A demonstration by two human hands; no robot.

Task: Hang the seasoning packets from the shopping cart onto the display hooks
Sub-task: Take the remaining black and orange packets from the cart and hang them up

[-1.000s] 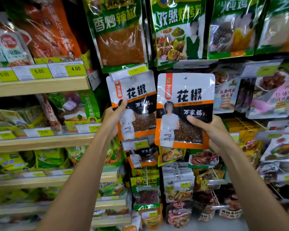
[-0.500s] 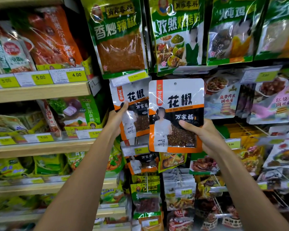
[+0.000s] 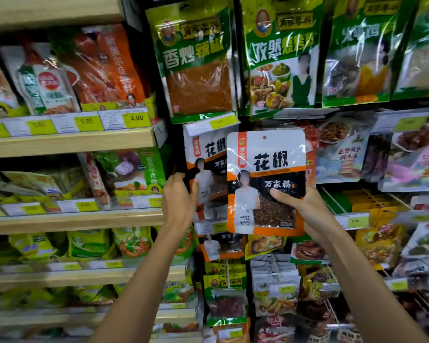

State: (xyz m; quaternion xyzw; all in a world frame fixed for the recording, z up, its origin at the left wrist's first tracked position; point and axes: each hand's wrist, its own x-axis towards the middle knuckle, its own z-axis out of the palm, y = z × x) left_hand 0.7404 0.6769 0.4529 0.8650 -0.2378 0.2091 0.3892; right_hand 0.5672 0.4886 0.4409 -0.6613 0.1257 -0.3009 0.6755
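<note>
A white, orange and black peppercorn seasoning packet (image 3: 266, 169) is held up in front of the display, its hang hole near the top edge. My right hand (image 3: 305, 209) grips its lower right corner, thumb across the front. Behind it and to the left hangs a matching peppercorn packet (image 3: 207, 157) on a hook under a price tag (image 3: 209, 125). My left hand (image 3: 180, 199) pinches that hanging packet at its left edge. The hook itself is hidden by the packets. No shopping cart is in view.
Large green seasoning bags (image 3: 196, 63) hang above. Wooden shelves (image 3: 70, 142) with price labels fill the left side. More hooks with packets (image 3: 339, 154) crowd the right and below (image 3: 226, 300).
My right hand has carried the packet leftward, so it now overlaps the hanging packet. My left hand keeps its hold on the hanging packet's left edge.
</note>
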